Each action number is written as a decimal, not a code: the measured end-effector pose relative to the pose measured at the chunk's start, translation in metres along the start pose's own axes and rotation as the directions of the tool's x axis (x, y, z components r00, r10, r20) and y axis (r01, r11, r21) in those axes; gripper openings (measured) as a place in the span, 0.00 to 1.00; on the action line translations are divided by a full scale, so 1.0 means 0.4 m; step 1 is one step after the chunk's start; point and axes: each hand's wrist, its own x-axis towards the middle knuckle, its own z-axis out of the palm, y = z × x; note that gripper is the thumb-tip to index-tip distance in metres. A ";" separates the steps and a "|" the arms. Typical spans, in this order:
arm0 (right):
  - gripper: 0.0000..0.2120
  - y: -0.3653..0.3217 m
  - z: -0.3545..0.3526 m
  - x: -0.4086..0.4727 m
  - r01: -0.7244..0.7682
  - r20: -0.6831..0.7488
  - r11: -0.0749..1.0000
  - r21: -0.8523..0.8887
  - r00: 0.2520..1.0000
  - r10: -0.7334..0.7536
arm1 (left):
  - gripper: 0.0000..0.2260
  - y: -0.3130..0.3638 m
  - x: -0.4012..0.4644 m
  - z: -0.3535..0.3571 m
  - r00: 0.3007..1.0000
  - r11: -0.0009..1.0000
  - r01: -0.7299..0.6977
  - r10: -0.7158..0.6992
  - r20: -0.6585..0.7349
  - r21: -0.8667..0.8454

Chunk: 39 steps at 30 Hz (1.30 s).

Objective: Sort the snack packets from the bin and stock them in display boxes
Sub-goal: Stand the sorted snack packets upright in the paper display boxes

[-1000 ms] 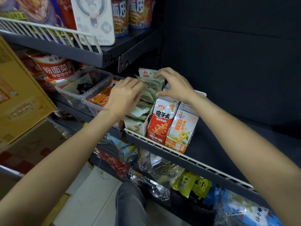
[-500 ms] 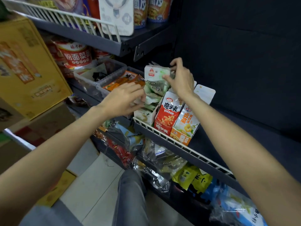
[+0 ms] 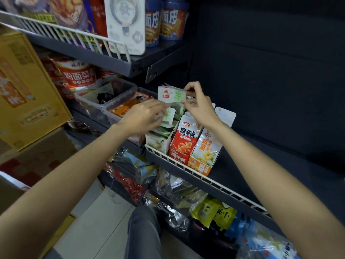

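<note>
On the middle shelf [image 3: 242,176], by the wire rail: right hand [image 3: 200,106] pinches a white-green snack packet [image 3: 171,94] by its top edge, now raised upright over the leftmost display box [image 3: 158,143]; a second ago it lay lower among the stack. Left hand [image 3: 143,116], fingers curled, holds another packet [image 3: 169,116] beneath. Likely squaring packets before seating them. Clear bin [image 3: 112,107] just left.
</note>
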 end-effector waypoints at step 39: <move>0.24 0.037 0.092 0.040 -0.015 -0.126 0.771 -0.636 0.988 -0.085 | 0.14 -0.016 0.020 -0.022 0.845 0.964 -0.128 -0.016 0.534 0.232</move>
